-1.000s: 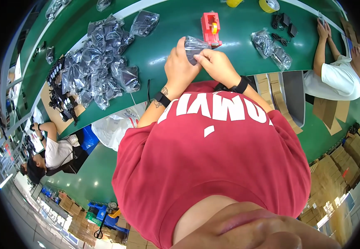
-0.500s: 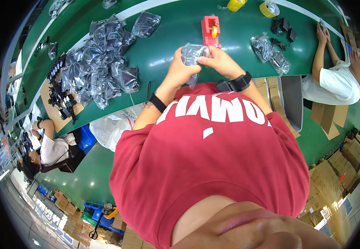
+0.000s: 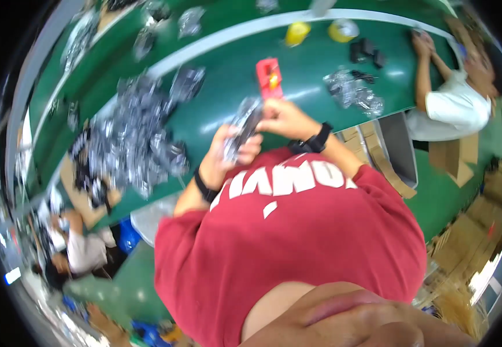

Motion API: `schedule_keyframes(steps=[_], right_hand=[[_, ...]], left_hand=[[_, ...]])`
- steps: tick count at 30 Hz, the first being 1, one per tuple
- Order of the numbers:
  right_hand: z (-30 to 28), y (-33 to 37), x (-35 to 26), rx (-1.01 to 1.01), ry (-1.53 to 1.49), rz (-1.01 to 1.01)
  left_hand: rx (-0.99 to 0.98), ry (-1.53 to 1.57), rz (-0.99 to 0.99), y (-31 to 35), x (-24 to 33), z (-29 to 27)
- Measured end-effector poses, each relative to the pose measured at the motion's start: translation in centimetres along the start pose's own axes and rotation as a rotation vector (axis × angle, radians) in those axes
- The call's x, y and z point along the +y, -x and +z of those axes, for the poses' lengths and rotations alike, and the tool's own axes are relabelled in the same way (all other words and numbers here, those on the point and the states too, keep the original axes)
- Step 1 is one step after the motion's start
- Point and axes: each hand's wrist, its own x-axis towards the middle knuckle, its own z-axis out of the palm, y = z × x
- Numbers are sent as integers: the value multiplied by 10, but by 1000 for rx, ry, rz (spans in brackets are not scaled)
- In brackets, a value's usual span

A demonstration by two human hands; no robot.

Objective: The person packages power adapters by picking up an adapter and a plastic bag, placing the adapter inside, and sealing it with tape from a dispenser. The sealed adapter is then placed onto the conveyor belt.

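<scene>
Here, a bagged dark item (image 3: 243, 128) sits in the left hand's grip

Basically, the clock face centres on that clear-wrapped piece, which is held tilted above the near edge of the green table (image 3: 311, 62), close to the red shirt (image 3: 297, 231). The left hand (image 3: 222, 153) grasps it from about seven o'clock, fingers curled around the lower part. The right hand (image 3: 288, 120) comes in from three o'clock with bent fingers at the upper end; motion blur hides whether they pinch the plastic or merely touch it.

A red tape dispenser (image 3: 267, 72) stands near at one o'clock, with a yellow tape roll (image 3: 297, 33) farther out along the same line and another roll (image 3: 343, 30) between one and two. Black adapters (image 3: 362, 51) lie at two o'clock, while loose clear bags (image 3: 352, 92) rest between two and three. At nine o'clock spreads a large heap of bagged pieces (image 3: 138, 133), beside a cardboard sheet (image 3: 71, 180) lying partly under dark items. One co-worker (image 3: 450, 110) is at three o'clock, another (image 3: 86, 253) near eight.
</scene>
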Motion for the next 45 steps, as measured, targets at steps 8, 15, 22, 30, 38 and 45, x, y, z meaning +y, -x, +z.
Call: schedule_keyframes(steps=[8, 15, 22, 30, 38, 45], right_hand=[[-27, 11, 39, 345, -289, 195], [-60, 37, 88, 468, -59, 526], [-52, 22, 119, 378, -98, 569], [-42, 10, 137, 584, -144, 818], [-64, -13, 100, 619, -152, 640], [-99, -91, -16, 434, -230, 153]], left_hand=[[629, -998, 605, -39, 60, 18], [1234, -1959, 653, -92, 208, 21], [1332, -1840, 717, -197, 289, 43], [2262, -1807, 599, -80, 409, 4], [1877, -1756, 537, -49, 430, -20], [231, -823, 643, -66, 230, 58]])
